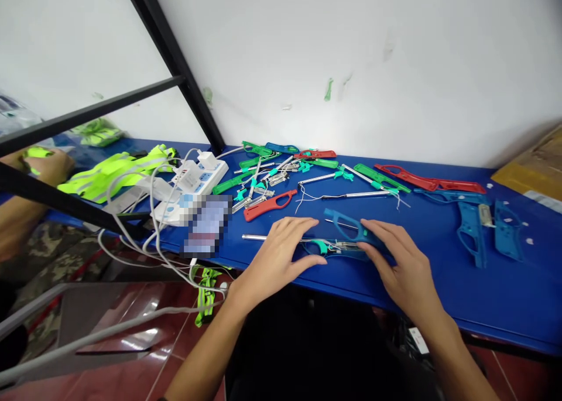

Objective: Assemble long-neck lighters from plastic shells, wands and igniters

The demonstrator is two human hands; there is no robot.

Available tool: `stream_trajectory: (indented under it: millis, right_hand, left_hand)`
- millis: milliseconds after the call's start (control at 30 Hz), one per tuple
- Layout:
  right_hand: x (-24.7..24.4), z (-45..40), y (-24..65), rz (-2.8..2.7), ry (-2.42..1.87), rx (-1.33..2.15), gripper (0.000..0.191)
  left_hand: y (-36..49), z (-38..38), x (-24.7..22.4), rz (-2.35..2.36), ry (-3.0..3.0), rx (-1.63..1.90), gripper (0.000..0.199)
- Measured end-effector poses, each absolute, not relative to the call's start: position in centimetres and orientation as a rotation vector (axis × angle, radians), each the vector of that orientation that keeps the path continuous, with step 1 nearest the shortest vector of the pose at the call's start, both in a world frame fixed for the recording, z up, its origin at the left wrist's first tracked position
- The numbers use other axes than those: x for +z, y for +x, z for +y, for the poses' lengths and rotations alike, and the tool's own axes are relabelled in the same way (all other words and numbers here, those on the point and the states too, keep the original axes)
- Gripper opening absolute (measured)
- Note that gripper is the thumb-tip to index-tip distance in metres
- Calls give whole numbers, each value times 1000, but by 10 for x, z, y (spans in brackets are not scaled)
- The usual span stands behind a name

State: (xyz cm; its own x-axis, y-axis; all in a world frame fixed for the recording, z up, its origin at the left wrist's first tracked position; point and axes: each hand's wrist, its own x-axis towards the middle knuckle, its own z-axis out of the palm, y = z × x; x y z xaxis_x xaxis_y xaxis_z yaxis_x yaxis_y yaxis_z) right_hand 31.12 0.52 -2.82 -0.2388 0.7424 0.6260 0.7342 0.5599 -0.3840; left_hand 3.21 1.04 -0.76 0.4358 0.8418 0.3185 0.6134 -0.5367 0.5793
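My left hand (283,252) lies over the front of a partly assembled lighter, its fingers stretched and its thumb apart. A thin metal tube (253,237) sticks out to the left from beneath it. To its right shows the lighter's open blue shell half (314,247), with a teal trigger (322,246), wires and a clear fuel tank (346,246) inside. My right hand (397,254) pinches a second blue shell half (346,224), tilted just above the first and not closed onto it. My left palm hides whether it touches the tube.
Behind lie red shell halves (270,205), green shell halves (230,183) and metal tubes (369,194). Blue shell parts (472,231) are at right, near a cardboard box (533,161). A phone (206,228), power strip (199,184), cables and black frame (188,91) stand left; another person's hand (48,167) is beyond.
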Motion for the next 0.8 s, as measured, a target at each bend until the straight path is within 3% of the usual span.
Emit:
stream_trajectory:
  millis: [167, 500, 800]
  right_hand:
    - [-32, 7, 306, -2134, -1102, 30, 51]
    - [-33, 9, 298, -2297, -1027, 30, 36]
    - [-37, 11, 296, -2356, -999, 11, 34]
  left_hand:
    - [28, 10, -11, 1279, 2302, 801, 74]
    - [23, 14, -13, 1204, 2420, 797, 40]
    - [15, 22, -24, 1208, 2450, 775, 29]
